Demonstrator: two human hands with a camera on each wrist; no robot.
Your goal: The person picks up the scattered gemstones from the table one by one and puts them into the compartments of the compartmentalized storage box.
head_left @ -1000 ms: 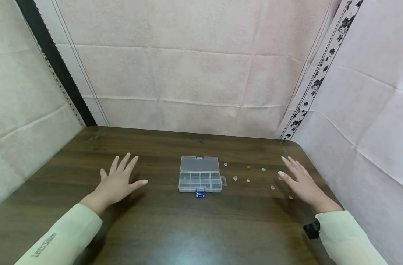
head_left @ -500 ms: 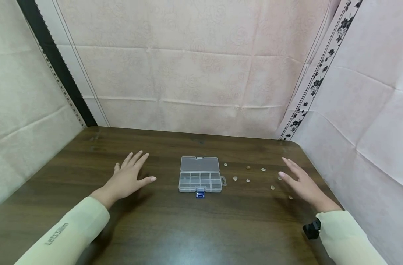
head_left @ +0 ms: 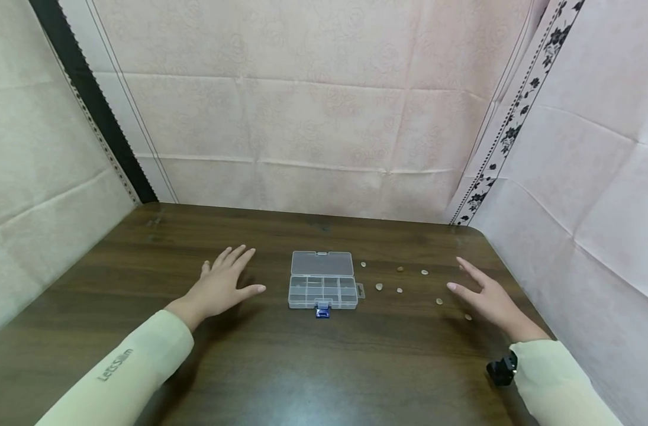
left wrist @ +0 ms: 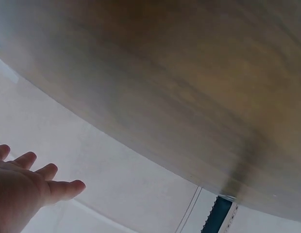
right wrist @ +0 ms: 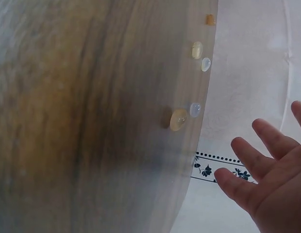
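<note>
A clear plastic compartment box (head_left: 322, 291) lies on the brown table, its lid (head_left: 321, 264) folded back and a blue latch (head_left: 322, 312) at its front. My left hand (head_left: 214, 290) hovers left of the box, fingers stretched out and holding nothing; the left wrist view shows several of its fingers (left wrist: 65, 190) extended. To the right of the box are scattered several small translucent pebbles, among them a pale pebble (head_left: 379, 287) and a brownish one (head_left: 400, 269). My right hand (head_left: 489, 302) is held near the rightmost pebbles, fingers extended, grasping nothing. Rounded pebbles (right wrist: 178, 120) also show in the right wrist view.
The wooden table (head_left: 281, 367) has rounded far corners. A pale patterned cloth (head_left: 313, 130) hangs behind it and on both sides. A black device (head_left: 501, 370) is strapped at my right wrist.
My left hand has moved to the right, closer to the box. The right hand has turned slightly, and a pebble by its thumb is now hidden. The box and the other pebbles have stayed put.
</note>
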